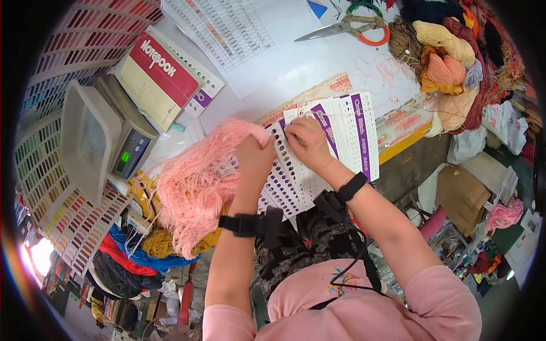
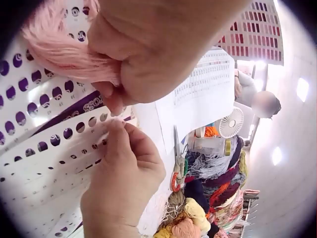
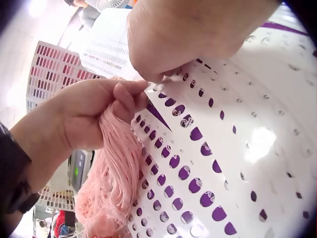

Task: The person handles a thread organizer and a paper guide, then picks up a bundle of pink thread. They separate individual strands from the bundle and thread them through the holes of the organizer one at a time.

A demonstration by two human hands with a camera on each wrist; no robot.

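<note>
My left hand [image 1: 255,162] grips one end of a pink thread hank [image 1: 196,182], whose loose strands hang down to the left. The thread bends over between thumb and curled fingers in the right wrist view. My right hand [image 1: 311,143] pinches the end of a white punched card [image 3: 218,129] beside its row of holes. Both hands' fingertips come close together at that card end in the left wrist view. I cannot tell whether a strand is also in the right-hand pinch. Beneath lie more punched cards [image 1: 364,128] with purple printed bands, fanned out and overlapping.
A notebook [image 1: 156,77] and a scale [image 1: 128,150] with a green display stand at left, before colour-chart sheets [image 1: 37,150]. Scissors [image 1: 341,28] and a printed table sheet [image 1: 227,28] lie at the back. Coloured yarn hanks [image 1: 443,68] are heaped at right.
</note>
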